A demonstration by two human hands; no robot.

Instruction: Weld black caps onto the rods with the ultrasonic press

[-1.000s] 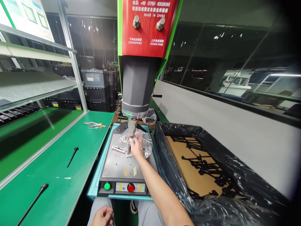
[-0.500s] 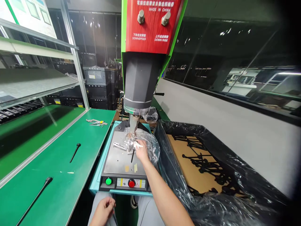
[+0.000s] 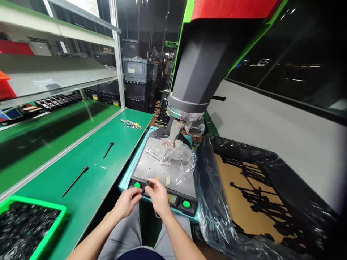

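My left hand [image 3: 127, 203] and my right hand [image 3: 159, 198] meet in front of the press base, fingers closed on a short black rod with a round head [image 3: 148, 183]. The left fingers pinch its lower end; the right fingers are at the head, partly covering it. Just beyond them is the metal base plate [image 3: 143, 169] with green buttons on its front. Clear plastic film [image 3: 184, 159] drapes over the fixture under the metal press horn [image 3: 175, 131].
Two black rods, a shorter one [image 3: 108, 150] and a longer one [image 3: 76, 180], lie on the green bench [image 3: 94, 169]. A green tray [image 3: 63, 213] holds black rings at lower left. Pliers [image 3: 131, 124] lie farther back. At right, a plastic-lined box [image 3: 225, 191] contains many black rods.
My right hand has drawn back from the fixture with the black rod, and my left hand has risen from my lap to it. The view has turned left and down, showing the green tray.
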